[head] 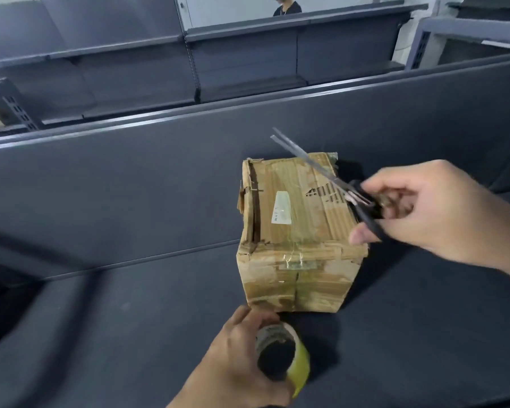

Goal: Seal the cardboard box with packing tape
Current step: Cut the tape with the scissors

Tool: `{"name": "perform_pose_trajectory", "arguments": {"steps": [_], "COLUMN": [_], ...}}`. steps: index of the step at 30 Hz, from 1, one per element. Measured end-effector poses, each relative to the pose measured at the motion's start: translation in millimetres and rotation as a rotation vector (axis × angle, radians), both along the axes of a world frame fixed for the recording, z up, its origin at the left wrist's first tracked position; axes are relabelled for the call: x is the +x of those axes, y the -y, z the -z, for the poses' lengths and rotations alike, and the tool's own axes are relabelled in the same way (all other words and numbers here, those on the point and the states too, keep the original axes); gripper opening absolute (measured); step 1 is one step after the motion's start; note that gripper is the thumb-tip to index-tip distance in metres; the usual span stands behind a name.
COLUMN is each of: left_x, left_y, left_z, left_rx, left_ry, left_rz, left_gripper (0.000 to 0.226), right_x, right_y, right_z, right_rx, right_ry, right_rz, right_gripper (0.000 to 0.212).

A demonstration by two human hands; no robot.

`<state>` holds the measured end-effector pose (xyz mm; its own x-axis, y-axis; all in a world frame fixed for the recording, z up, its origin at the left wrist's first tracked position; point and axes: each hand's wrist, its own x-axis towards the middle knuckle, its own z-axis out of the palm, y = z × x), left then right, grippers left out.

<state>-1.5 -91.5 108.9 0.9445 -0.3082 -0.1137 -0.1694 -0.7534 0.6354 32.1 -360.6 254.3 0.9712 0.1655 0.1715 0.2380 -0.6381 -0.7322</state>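
Observation:
A worn brown cardboard box sits on the dark shelf surface, with clear tape running over its top and down its near face. A white label is stuck on the top. Its left edge is torn and gapes. My left hand grips a roll of yellowish packing tape just in front of the box. My right hand holds black-handled scissors above the box's right side, blades slightly apart and pointing up and left.
A dark back panel rises right behind the box. Rows of grey shelving stand beyond it. A person in black is at the far top. A dark rounded shape is at the left edge.

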Motion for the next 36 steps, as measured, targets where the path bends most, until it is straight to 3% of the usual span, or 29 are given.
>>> {"name": "perform_pose_trajectory", "arguments": {"steps": [4, 8, 10, 12, 14, 16, 19, 22, 26, 28, 31, 32, 36], "left_x": [-1.9, 2.6, 8.2, 12.4, 16.2, 26.8, 50.0, 66.1, 79.8, 84.0, 84.9, 84.5, 83.8], "left_y": [3.8, -3.0, -6.0, -13.6, -18.7, -15.9, -5.6, 5.8, 12.0, 10.1, 8.9, 9.2, 10.6], "left_z": [25.5, 32.0, 24.2, 9.6, -9.3, -23.0, -29.3, -27.3, -35.0, -36.7, -32.8, -30.8, -27.2], "left_rx": [0.232, 0.238, 0.292, 0.157, -0.078, -0.175, -0.196, -0.226, -0.237, -0.226, -0.204, -0.202, -0.213], "left_ry": [0.127, 0.140, 0.125, 0.352, 0.771, 0.974, 0.874, 0.803, 0.872, 0.869, 0.864, 0.867, 0.878], "left_rz": [0.050, 0.075, 0.114, 0.085, 0.001, -0.073, -0.059, 0.091, 0.220, 0.224, 0.210, 0.221, 0.240], "left_gripper": [0.077, 0.088, 0.096, 0.075, 0.047, 0.043, 0.064, 0.049, 0.035, 0.042, 0.048, 0.047, 0.042], "right_x": [2.8, 2.9, 2.4, 1.2, 0.2, -0.3, -0.5, -2.8, 1.7, 4.8, 4.4, 4.5, 3.0], "right_y": [-38.4, -57.0, -61.0, -62.9, -60.5, -56.8, -51.9, -50.1, -41.5, -33.1, -14.2, -6.4, 28.4], "right_z": [17.5, 39.1, 53.3, 65.1, 74.0, 80.1, 87.9, 88.5, 83.1, 72.9, 50.3, 49.9, 88.0], "right_rx": [-0.114, -0.217, -0.311, -0.340, -0.302, -0.258, -0.256, -0.249, -0.191, 0.002, 0.511, 0.563, 0.370], "right_ry": [0.227, 0.373, 0.460, 0.485, 0.494, 0.506, 0.527, 0.548, 0.504, 0.387, 0.140, 0.136, 0.084], "right_rz": [0.061, 0.056, 0.096, 0.101, 0.073, 0.062, 0.054, 0.034, 0.048, 0.012, -0.009, 0.041, 0.399], "right_gripper": [0.050, 0.066, 0.060, 0.053, 0.049, 0.048, 0.048, 0.046, 0.048, 0.050, 0.058, 0.061, 0.045]}}
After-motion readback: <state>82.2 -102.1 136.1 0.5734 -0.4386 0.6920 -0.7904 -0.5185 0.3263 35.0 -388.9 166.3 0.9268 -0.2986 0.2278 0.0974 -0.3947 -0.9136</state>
